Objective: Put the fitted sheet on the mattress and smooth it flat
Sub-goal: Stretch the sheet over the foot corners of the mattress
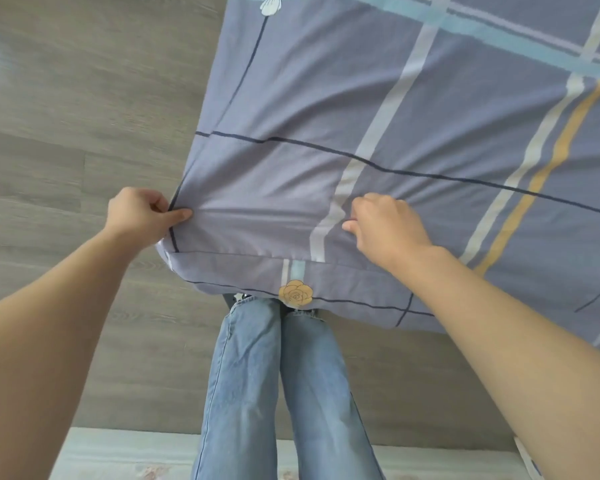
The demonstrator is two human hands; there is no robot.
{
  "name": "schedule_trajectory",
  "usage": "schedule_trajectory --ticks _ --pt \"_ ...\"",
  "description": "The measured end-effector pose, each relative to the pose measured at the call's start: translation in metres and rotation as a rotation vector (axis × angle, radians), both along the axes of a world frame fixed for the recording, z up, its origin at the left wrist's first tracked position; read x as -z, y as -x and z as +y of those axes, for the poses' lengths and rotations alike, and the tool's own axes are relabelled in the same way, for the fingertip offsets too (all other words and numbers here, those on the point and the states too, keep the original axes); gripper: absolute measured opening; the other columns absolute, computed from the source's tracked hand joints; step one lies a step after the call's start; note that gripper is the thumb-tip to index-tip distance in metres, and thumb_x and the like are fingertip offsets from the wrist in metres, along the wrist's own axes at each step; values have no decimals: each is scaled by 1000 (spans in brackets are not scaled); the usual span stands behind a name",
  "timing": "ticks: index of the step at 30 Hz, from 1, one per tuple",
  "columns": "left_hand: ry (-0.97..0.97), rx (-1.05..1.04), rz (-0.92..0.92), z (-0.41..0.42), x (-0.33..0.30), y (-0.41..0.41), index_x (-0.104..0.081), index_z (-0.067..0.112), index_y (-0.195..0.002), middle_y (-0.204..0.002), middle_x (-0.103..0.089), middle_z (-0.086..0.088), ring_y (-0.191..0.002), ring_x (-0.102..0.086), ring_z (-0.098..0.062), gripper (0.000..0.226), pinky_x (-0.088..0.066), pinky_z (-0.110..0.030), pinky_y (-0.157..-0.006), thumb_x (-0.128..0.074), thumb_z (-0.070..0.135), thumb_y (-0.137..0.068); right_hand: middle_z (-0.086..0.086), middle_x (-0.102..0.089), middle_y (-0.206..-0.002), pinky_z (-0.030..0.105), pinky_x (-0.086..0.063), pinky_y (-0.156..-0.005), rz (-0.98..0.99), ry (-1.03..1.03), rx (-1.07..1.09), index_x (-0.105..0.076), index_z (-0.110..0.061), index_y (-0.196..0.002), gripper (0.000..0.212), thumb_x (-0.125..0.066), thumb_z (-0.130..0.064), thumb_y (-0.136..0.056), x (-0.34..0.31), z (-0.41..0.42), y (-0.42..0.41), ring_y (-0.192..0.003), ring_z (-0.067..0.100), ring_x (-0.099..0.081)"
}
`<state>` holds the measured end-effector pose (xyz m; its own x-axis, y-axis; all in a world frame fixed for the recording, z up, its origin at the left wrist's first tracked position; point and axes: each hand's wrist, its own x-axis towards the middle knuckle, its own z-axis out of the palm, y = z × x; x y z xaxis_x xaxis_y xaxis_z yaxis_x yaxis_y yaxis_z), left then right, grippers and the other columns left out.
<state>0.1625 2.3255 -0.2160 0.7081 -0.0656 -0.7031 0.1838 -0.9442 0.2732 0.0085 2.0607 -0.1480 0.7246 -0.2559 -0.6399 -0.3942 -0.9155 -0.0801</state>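
My left hand (142,214) pinches sheet (326,98) at mattress corner; my right hand (383,225), fingers curled, grips sheet fold on top. Sheet covers mattress, wrinkled between hands.

We see the sheet (413,140) as soft woven cloth, matt, grey-blue with printed stripes and a yellow rose; it lies mostly smooth, with fine creases near the corner where the left hand (142,214) and right hand (383,225) pinch it. Beside the sheet, the floor (84,116) looks like grey wood-grain plank, matt. Below the sheet, the jeans (274,393) are faded blue denim, slightly rough.
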Motion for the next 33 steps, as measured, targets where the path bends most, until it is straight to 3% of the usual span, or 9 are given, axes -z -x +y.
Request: schedule_trajectory --ticks 2,5,8,12,19,24,29,33 --pt "-49 -23 -49 7 -3 3 -49 14 -51 -53 -50 -4 -60 -46 -26 36 -34 -25 -53 -75 25 -72 14 -59 -108 33 -34 -67 -6 -34 3 -56 -3 -100 17 -52 -18 -93 -3 12 2 -98 37 -60" --pt "-149 14 -35 14 -7 4 -65 12 -71 -71 -65 -12 -82 -58 -32 7 -40 -29 -69 -68 15 -76 13 -56 -112 32 -33 -66 46 -49 56 -55 -4 -104 17 -52 -4 -88 -6 21 0 -100 35 -58" --pt "-287 29 85 19 -16 3 -68 10 -103 -108 -67 -21 -103 -60 -36 28 -47 -37 -89 -59 2 -78 11 -52 -114 36 -41 -72 120 -152 73 -55 -7 -110 29 -44 1 -85 -14 22 0 -101 35 -56" --pt "-246 121 60 0 -51 0 -63 10 -115 -123 -61 -18 -112 -56 -35 38 -44 -37 -93 -61 3 -78 9 -53 -121 36 -42 -77 129 -212 96 -56 -9 -115 37 -42 2 -83 -40 18 -3 -109 31 -53" --pt "92 201 -150 -99 -163 -20 -64 11 -114 -121 -63 -13 -112 -57 -31 35 -41 -34 -98 -60 9 -79 9 -56 -126 32 -41 -80 -28 -188 234 -58 -17 -115 40 -43 0 -82 -131 -27 -30 -113 32 -53" --pt "312 245 -304 -159 -272 -26 -65 12 -108 -114 -66 -9 -107 -60 -26 31 -41 -25 -90 -59 8 -78 8 -56 -129 36 -43 -99 -207 -207 299 -59 -18 -113 38 -45 -3 -82 -225 -63 -55 -119 29 -52" --pt "405 256 -444 -190 -393 -45 -65 14 -109 -115 -66 -8 -105 -59 -25 31 -38 -21 -85 -61 9 -78 7 -56 -127 35 -45 -94 -406 -199 313 -60 -19 -112 37 -43 -4 -83 -340 -89 -83 -116 27 -53" --pt "448 277 -551 -199 -484 -56 -65 13 -110 -115 -66 -7 -106 -60 -26 31 -43 -26 -90 -62 11 -79 6 -55 -128 34 -44 -92 -551 -204 294 -60 -19 -112 36 -44 -5 -83 -427 -97 -101 -116 26 -52"
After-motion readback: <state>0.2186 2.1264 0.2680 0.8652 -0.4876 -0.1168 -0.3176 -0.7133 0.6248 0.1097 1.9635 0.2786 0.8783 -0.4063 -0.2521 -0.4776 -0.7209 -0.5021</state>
